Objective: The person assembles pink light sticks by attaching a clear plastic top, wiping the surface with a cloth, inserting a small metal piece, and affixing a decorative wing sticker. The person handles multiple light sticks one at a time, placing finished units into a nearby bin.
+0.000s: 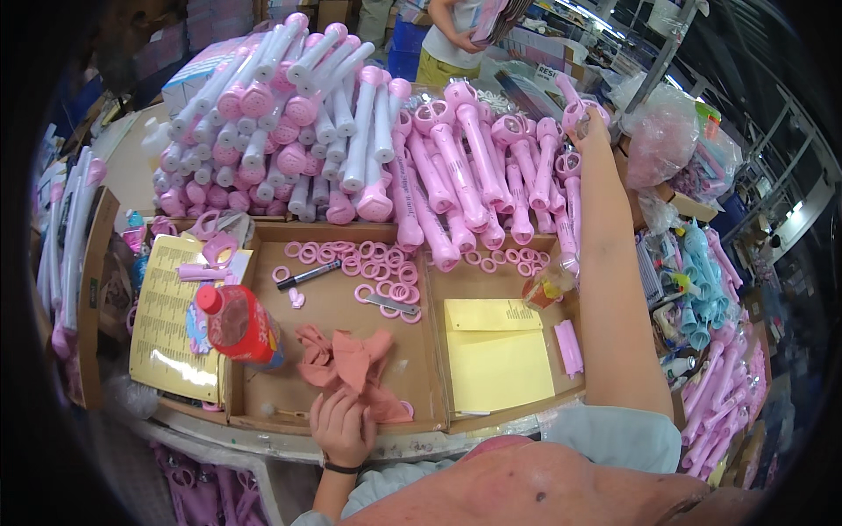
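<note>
My right arm reaches to the far right, where my right hand [593, 124] is closed around a pink plastic wand [572, 98] with a round head, at the end of a pile of similar pink wands [474, 167]. My left hand [342, 427] rests at the front edge of the cardboard tray [412, 427], its loosely bent fingers beside a crumpled reddish cloth [355, 361]; it grips nothing that I can see. Pink rings [386, 263], a black marker [309, 274] and a small metal strip [391, 303] lie in the tray behind the cloth.
A red-capped bottle [241, 324] stands at the left beside a printed yellow sheet [175, 324]. Yellow paper [500, 359] and a small clear bottle [548, 285] are in the right compartment. White-handled pink pieces [272, 131] are heaped behind. Another person [456, 44] stands at the back.
</note>
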Available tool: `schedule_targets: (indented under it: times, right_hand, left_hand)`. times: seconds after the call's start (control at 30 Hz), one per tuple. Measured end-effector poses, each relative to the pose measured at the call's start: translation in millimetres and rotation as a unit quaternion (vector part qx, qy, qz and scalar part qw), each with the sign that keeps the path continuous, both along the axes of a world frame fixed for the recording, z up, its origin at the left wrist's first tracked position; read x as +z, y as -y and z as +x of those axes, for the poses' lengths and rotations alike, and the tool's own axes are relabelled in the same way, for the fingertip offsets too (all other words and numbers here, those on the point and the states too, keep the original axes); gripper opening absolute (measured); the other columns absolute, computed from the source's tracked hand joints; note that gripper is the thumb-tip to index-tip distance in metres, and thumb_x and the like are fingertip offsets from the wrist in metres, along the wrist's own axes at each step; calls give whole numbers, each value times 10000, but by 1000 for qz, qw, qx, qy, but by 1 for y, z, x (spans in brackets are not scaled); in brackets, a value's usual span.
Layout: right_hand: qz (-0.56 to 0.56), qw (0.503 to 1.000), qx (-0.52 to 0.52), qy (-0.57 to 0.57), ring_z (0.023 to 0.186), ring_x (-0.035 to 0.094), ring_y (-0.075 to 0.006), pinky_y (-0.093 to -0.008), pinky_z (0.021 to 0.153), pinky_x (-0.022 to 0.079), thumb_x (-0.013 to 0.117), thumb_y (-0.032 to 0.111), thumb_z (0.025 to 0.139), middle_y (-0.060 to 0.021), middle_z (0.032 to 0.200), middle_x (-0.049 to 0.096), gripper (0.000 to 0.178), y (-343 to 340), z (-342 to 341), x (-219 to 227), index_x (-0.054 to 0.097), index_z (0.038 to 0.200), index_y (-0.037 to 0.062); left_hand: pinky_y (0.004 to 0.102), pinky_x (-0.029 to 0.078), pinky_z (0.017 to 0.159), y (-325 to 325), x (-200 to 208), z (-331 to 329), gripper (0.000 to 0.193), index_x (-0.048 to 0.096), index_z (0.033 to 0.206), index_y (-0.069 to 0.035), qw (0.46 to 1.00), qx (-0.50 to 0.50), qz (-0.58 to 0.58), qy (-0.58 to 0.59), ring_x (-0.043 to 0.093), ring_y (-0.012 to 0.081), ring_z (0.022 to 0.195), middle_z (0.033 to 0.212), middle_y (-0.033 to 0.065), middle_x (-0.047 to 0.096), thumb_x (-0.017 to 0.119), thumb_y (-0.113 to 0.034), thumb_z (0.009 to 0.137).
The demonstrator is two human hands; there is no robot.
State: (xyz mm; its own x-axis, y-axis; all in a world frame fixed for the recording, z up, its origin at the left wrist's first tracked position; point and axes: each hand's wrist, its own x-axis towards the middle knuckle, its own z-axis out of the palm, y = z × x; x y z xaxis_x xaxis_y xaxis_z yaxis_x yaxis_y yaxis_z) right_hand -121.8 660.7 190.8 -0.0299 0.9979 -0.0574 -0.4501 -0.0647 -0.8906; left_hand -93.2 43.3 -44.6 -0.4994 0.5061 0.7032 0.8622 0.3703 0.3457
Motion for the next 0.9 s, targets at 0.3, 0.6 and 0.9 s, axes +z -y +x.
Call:
schedule_targets:
  times: [0.3, 0.6, 0.9]
  right_hand:
    - [-1, 999, -39, 26, 921, 548, -271, -454, 637, 539, 770, 121, 663, -137, 1094, 504, 573, -33, -38, -15, 475, 1140, 1]
    - [-6, 1000, -14, 26, 934, 538, -308, -503, 680, 544, 752, 176, 687, -159, 1114, 483, 566, -52, -47, -37, 475, 1156, 24]
    - [1, 999, -31, 21, 597, 533, -204, -442, 588, 539, 725, 186, 708, -96, 724, 532, 386, -43, -41, -37, 508, 955, -15]
  left_hand:
    - [477, 394, 861, 13, -7, 1, 109, 477, 811, -86, 998, -29, -43, 28, 611, 264, 867, 888, 64, 622, 553, -164, 817]
    - [450, 409, 833, 16, -9, 1, 132, 472, 901, -85, 997, -32, -58, 33, 616, 247, 850, 867, 65, 624, 537, -152, 807]
    - [370, 440, 795, 14, -6, -3, 202, 568, 949, -52, 997, -49, -62, 6, 628, 213, 786, 786, 68, 643, 530, -119, 762]
